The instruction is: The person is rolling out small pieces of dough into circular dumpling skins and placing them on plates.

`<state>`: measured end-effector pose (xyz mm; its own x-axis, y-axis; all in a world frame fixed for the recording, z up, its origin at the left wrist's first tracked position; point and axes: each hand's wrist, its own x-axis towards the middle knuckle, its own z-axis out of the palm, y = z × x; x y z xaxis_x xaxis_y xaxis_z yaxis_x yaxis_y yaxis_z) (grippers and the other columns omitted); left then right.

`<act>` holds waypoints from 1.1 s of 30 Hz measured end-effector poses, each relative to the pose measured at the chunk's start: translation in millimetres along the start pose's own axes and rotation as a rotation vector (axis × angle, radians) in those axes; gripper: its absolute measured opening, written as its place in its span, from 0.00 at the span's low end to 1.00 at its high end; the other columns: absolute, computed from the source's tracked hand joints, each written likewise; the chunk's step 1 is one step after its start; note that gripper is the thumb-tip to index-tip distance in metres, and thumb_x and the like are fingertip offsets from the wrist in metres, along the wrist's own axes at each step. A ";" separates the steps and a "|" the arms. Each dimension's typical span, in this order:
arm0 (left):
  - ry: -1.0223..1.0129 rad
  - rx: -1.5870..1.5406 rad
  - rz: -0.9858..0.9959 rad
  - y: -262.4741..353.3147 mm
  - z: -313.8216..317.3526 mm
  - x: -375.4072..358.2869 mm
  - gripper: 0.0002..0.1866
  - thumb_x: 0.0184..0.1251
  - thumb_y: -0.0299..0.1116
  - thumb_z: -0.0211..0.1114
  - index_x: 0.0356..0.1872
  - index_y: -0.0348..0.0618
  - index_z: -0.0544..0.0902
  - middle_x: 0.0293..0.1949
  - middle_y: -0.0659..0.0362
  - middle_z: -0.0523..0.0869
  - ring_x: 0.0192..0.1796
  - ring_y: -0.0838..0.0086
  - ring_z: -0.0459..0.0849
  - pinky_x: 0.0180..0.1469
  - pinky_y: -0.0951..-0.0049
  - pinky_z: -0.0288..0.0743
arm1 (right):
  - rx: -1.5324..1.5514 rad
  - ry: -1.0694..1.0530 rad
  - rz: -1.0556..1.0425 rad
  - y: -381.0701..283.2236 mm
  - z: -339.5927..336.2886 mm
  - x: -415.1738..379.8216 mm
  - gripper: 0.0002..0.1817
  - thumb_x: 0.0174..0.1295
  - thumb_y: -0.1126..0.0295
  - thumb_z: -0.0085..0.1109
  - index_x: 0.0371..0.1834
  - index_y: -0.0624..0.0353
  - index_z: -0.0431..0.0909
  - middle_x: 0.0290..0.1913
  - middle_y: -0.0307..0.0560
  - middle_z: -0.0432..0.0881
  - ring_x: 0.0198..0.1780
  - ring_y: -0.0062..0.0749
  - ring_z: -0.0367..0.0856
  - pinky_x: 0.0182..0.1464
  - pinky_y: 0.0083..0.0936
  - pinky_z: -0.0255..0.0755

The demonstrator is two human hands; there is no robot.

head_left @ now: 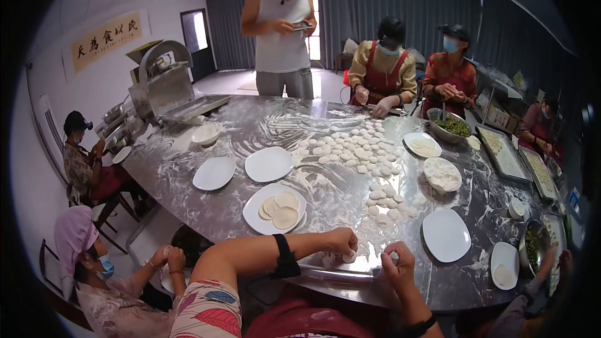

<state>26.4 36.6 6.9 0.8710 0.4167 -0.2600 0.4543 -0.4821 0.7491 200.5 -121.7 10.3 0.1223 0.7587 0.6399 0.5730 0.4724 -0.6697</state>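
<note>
My left hand (342, 241) is closed near the front edge of the steel table, its fingers on a small pale piece of dough (349, 258). Just to the right, my right hand (401, 270) is curled shut over the table edge. A whitish tip shows at its thumb, too small to name. Beyond both hands lie several small flattened dough discs (383, 200). Left of my left forearm, a white plate (252, 220) holds several round dough wrappers (285, 217). To the right of my right hand stands a square white plate (446, 236).
A larger spread of floured dough pieces (357, 149) covers mid-table. A flour bowl (442, 175), a bowl of green filling (449, 126) and trays (503, 153) stand at right. Two more plates (269, 164) lie left. Several people sit around the table; one stands opposite.
</note>
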 end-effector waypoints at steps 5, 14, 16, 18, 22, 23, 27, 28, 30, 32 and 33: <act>0.089 0.198 -0.026 1.9 8.0 -16.4 0.12 0.48 0.31 0.68 0.36 0.41 0.82 0.29 0.55 0.84 0.34 0.68 0.83 0.38 0.68 0.75 | 0.642 -0.083 0.451 -8.0 7.5 10.9 0.07 0.56 0.77 0.58 0.25 0.62 0.70 0.30 0.50 0.77 0.29 0.27 0.79 0.31 0.25 0.77; 0.056 0.190 0.019 3.2 12.9 -24.2 0.14 0.49 0.34 0.67 0.38 0.41 0.81 0.32 0.53 0.85 0.37 0.63 0.83 0.41 0.65 0.74 | 0.438 -0.034 0.603 4.4 22.4 33.1 0.08 0.55 0.79 0.61 0.24 0.63 0.69 0.15 0.44 0.75 0.15 0.25 0.75 0.16 0.21 0.67; 0.056 0.133 0.063 1.1 11.9 -25.2 0.12 0.50 0.32 0.66 0.36 0.40 0.81 0.31 0.53 0.84 0.36 0.65 0.83 0.40 0.66 0.74 | 0.395 -0.013 0.578 1.9 22.2 29.2 0.08 0.54 0.79 0.61 0.24 0.63 0.69 0.15 0.44 0.75 0.15 0.25 0.75 0.16 0.21 0.68; 0.109 0.126 -0.001 3.6 10.2 -34.1 0.10 0.51 0.31 0.65 0.34 0.39 0.80 0.29 0.54 0.84 0.35 0.66 0.83 0.39 0.66 0.74 | 0.309 0.003 0.584 -10.3 16.2 19.3 0.09 0.53 0.80 0.62 0.24 0.63 0.69 0.15 0.45 0.75 0.15 0.25 0.75 0.17 0.21 0.70; 0.129 0.031 0.022 -12.6 13.9 -40.3 0.07 0.46 0.32 0.65 0.26 0.40 0.79 0.27 0.50 0.82 0.33 0.59 0.81 0.37 0.63 0.72 | 0.337 0.045 0.522 -8.2 14.7 0.5 0.10 0.54 0.78 0.62 0.24 0.61 0.68 0.17 0.46 0.76 0.18 0.26 0.77 0.21 0.23 0.73; 0.111 0.028 0.045 -12.8 16.3 -43.2 0.07 0.46 0.32 0.64 0.26 0.40 0.79 0.27 0.50 0.82 0.34 0.58 0.81 0.37 0.63 0.72 | 0.294 0.068 0.496 -1.4 20.3 6.8 0.10 0.54 0.78 0.62 0.24 0.61 0.68 0.17 0.46 0.77 0.18 0.26 0.78 0.21 0.23 0.73; 0.151 0.262 -0.062 1.8 11.2 -34.7 0.09 0.51 0.33 0.64 0.31 0.40 0.80 0.28 0.51 0.83 0.35 0.62 0.83 0.37 0.65 0.73 | 0.392 0.053 0.483 3.4 32.8 37.2 0.10 0.55 0.78 0.61 0.25 0.60 0.67 0.17 0.46 0.77 0.20 0.26 0.79 0.23 0.22 0.74; 0.180 0.209 -0.039 2.5 12.8 -34.4 0.09 0.51 0.32 0.65 0.33 0.41 0.81 0.30 0.51 0.84 0.36 0.62 0.83 0.38 0.66 0.73 | 0.413 0.021 0.465 6.7 30.7 36.8 0.10 0.54 0.79 0.61 0.24 0.60 0.67 0.17 0.46 0.77 0.19 0.26 0.79 0.21 0.22 0.73; 0.126 0.194 0.035 -0.2 12.4 -36.6 0.10 0.51 0.32 0.65 0.34 0.40 0.81 0.31 0.52 0.84 0.36 0.62 0.83 0.39 0.66 0.74 | 0.277 -0.024 0.527 -1.9 21.6 28.4 0.11 0.54 0.79 0.62 0.24 0.60 0.67 0.16 0.46 0.77 0.18 0.26 0.78 0.19 0.22 0.72; 0.124 0.131 0.031 -5.0 11.2 -41.3 0.10 0.50 0.31 0.66 0.34 0.41 0.82 0.31 0.52 0.84 0.35 0.62 0.83 0.39 0.66 0.74 | 0.299 0.005 0.583 -8.5 15.9 10.4 0.11 0.53 0.80 0.63 0.23 0.61 0.68 0.15 0.45 0.76 0.15 0.26 0.77 0.16 0.21 0.70; 0.148 0.076 -0.008 -7.2 12.8 -44.5 0.10 0.50 0.31 0.66 0.34 0.41 0.82 0.31 0.52 0.84 0.35 0.62 0.83 0.38 0.66 0.74 | 0.267 0.004 0.587 -12.3 12.4 1.1 0.11 0.53 0.80 0.62 0.22 0.61 0.67 0.15 0.44 0.75 0.16 0.26 0.77 0.16 0.21 0.69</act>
<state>-13.2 11.7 5.3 0.8328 0.5272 -0.1688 0.4786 -0.5326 0.6980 183.5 -121.1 14.5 0.3572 0.9235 0.1397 0.1884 0.0753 -0.9792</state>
